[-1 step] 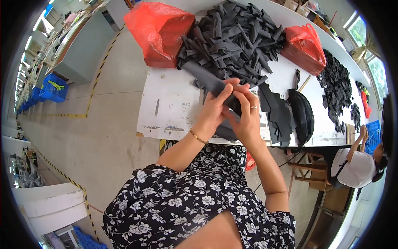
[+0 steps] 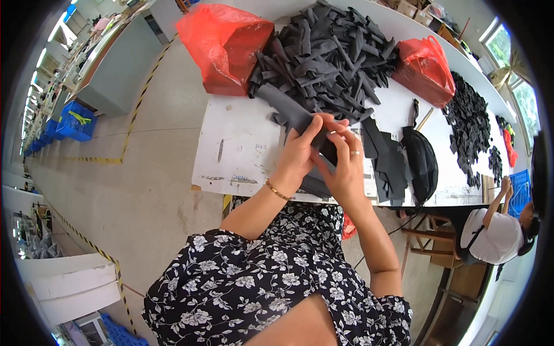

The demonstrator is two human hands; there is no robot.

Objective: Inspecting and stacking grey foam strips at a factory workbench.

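Observation:
A dark grey fabric strip [image 2: 281, 105] runs from between my hands up and left toward a large heap of similar strips [image 2: 323, 57]. My left hand [image 2: 299, 149] pinches it with the thumb on top. Against it, my right hand [image 2: 348, 173], with a ring on one finger, has its bent fingers closed on the strip's near end. My fingers partly hide that end, so its folding cannot be made out. Beneath my hands, more dark pieces [image 2: 314, 183] lie at the table's front edge. Flat dark grey pieces [image 2: 388, 164] are stacked to the right of my right hand.
A black zipped pouch [image 2: 421, 164] lies right of the flat pieces on the white table [image 2: 222, 161]. Red plastic bags [image 2: 222, 55] flank the heap. Another dark pile [image 2: 470, 127] spreads farther right, near a seated person in white [image 2: 490, 233]. Blue crates [image 2: 75, 122] stand left.

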